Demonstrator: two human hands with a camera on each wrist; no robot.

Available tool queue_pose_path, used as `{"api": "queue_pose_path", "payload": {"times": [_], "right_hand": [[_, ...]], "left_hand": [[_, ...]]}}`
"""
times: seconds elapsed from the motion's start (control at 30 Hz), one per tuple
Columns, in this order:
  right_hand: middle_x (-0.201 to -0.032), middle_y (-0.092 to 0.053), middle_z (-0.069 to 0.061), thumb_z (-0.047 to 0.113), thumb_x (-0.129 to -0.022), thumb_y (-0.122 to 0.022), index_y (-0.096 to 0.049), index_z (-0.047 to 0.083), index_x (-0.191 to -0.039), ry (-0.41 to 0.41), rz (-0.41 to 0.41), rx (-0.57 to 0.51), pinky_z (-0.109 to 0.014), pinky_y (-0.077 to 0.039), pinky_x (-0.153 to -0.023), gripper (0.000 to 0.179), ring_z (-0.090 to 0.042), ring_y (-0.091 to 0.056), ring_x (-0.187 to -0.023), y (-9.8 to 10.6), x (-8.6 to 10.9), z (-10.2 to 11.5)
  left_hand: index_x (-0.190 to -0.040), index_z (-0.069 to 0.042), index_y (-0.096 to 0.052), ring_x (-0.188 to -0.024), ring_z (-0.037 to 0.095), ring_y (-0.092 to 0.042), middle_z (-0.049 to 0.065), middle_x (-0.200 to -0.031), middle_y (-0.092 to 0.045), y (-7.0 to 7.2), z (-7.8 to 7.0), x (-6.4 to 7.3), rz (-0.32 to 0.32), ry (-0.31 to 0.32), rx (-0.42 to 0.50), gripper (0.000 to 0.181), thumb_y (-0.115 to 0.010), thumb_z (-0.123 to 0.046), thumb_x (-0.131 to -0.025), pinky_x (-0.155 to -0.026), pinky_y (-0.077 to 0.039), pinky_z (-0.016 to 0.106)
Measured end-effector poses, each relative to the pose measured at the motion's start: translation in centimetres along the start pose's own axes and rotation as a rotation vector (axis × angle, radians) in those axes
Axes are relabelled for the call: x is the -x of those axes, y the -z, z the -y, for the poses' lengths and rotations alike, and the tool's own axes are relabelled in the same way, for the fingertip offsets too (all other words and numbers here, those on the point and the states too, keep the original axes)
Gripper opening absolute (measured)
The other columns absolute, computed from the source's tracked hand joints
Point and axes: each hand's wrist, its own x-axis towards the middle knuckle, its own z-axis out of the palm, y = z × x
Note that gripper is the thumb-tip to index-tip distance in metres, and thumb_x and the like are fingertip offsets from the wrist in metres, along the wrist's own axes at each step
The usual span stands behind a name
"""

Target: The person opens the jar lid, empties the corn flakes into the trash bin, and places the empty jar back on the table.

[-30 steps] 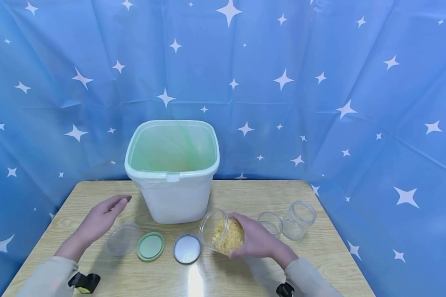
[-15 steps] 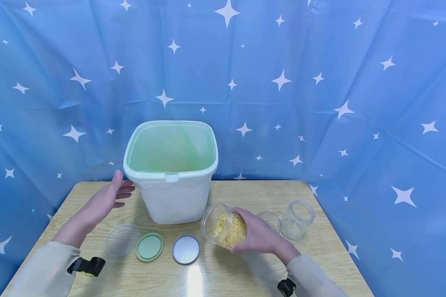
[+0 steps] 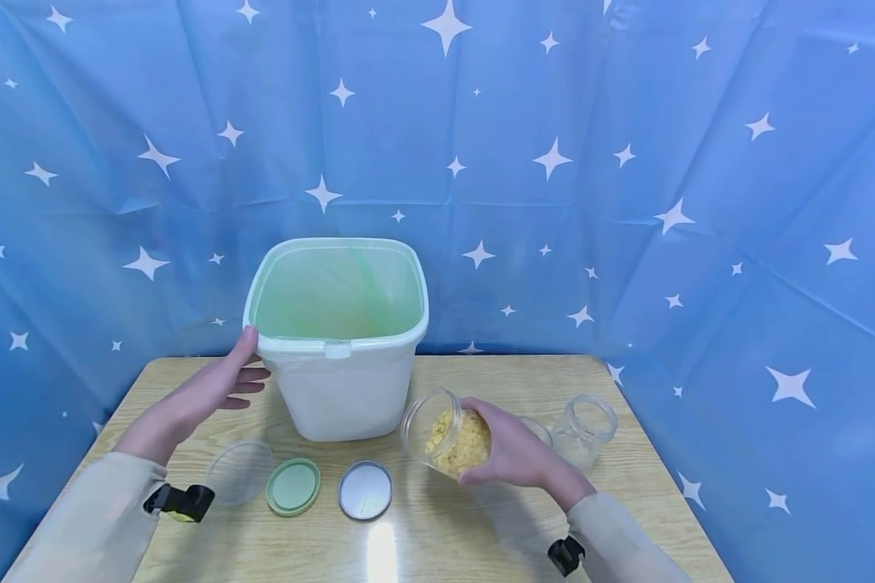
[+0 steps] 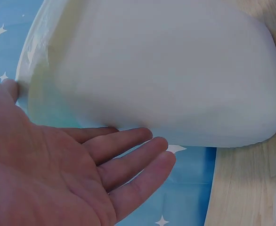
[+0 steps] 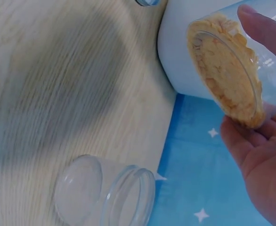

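A large white bin (image 3: pixel 339 397) with a pale green liner over its rim stands toward the back of the table. At its near left corner my left hand (image 3: pixel 207 393) has its thumb at the rim and its other fingers extended beside the wall, as the left wrist view of this hand (image 4: pixel 58 165) also shows. My right hand (image 3: pixel 514 449) grips a clear jar (image 3: pixel 424 429) partly filled with yellow flakes (image 3: pixel 468 445). The jar is tilted, mouth to the left, just right of the bin's base. In the right wrist view the flakes (image 5: pixel 225 70) lie against the jar's bottom.
Left to right in front of the bin lie a clear disc (image 3: pixel 239 471), a green lid (image 3: pixel 293 487) and a silvery lid (image 3: pixel 365 490). A clear jar (image 3: pixel 583 433) stands at right; a clear round rim (image 3: pixel 538 427) beside it is partly hidden by my right hand.
My left hand has risen from above the clear disc to the bin's rim, its fingers spreading. My right hand has shifted slightly right and away from me, still holding the tilted jar.
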Motion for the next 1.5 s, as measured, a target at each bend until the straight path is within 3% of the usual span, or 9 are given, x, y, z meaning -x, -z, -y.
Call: {"api": "queue_pose_path", "payload": {"times": [0.13, 0.37, 0.9, 1.2, 1.5], "right_hand": [[-0.131, -0.058, 0.004, 0.051, -0.055, -0.09, -0.04, 0.016, -0.146, -0.018, -0.016, 0.023, -0.036, -0.051, -0.093, 0.11, -0.008, -0.057, -0.107, 0.6, -0.1, 0.0], [-0.133, -0.057, -0.002, 0.043, -0.059, -0.091, -0.037, 0.01, -0.148, -0.055, -0.019, -0.014, -0.036, -0.05, -0.091, 0.109, -0.013, -0.057, -0.107, 2.1, -0.6, 0.0], [-0.138, -0.054, -0.008, 0.044, -0.065, -0.088, -0.034, 0.008, -0.149, -0.063, -0.029, 0.122, -0.042, -0.05, -0.094, 0.107, -0.021, -0.058, -0.114, 6.0, -2.8, -1.3], [-0.121, -0.061, -0.004, 0.041, -0.064, -0.089, -0.043, 0.01, -0.14, -0.035, -0.054, 0.145, -0.036, -0.051, -0.085, 0.094, -0.017, -0.06, -0.1, 7.8, -3.9, -1.1], [-0.117, -0.061, -0.006, 0.038, -0.064, -0.09, -0.044, 0.009, -0.138, -0.055, -0.054, 0.149, -0.036, -0.053, -0.082, 0.092, -0.02, -0.06, -0.096, 9.7, -5.1, -1.0]], "left_hand": [[-0.156, -0.004, -0.009, -0.138, 0.052, -0.034, 0.035, -0.154, -0.025, 0.1, -0.1, -0.1, 0.015, 0.023, 0.01, 0.084, -0.003, -0.065, -0.098, -0.105, -0.044, 0.057], [-0.155, -0.001, -0.011, -0.139, 0.052, -0.032, 0.035, -0.154, -0.025, -0.2, -0.4, -0.4, 0.011, 0.053, 0.022, 0.09, -0.003, -0.069, -0.096, -0.107, -0.042, 0.057], [-0.152, 0.008, -0.01, -0.139, 0.054, -0.031, 0.038, -0.153, -0.022, -0.7, -0.4, -1.0, 0.022, 0.096, 0.024, 0.099, 0.004, -0.071, -0.094, -0.107, -0.039, 0.061], [-0.152, 0.008, -0.012, -0.137, 0.054, -0.035, 0.037, -0.153, -0.024, -0.8, -0.6, -1.0, 0.019, 0.096, 0.007, 0.101, 0.005, -0.071, -0.093, -0.107, -0.039, 0.061], [-0.152, 0.009, -0.012, -0.137, 0.055, -0.034, 0.038, -0.152, -0.024, -0.9, -0.5, -1.1, 0.028, 0.104, 0.006, 0.102, 0.007, -0.071, -0.093, -0.106, -0.038, 0.063]]}}
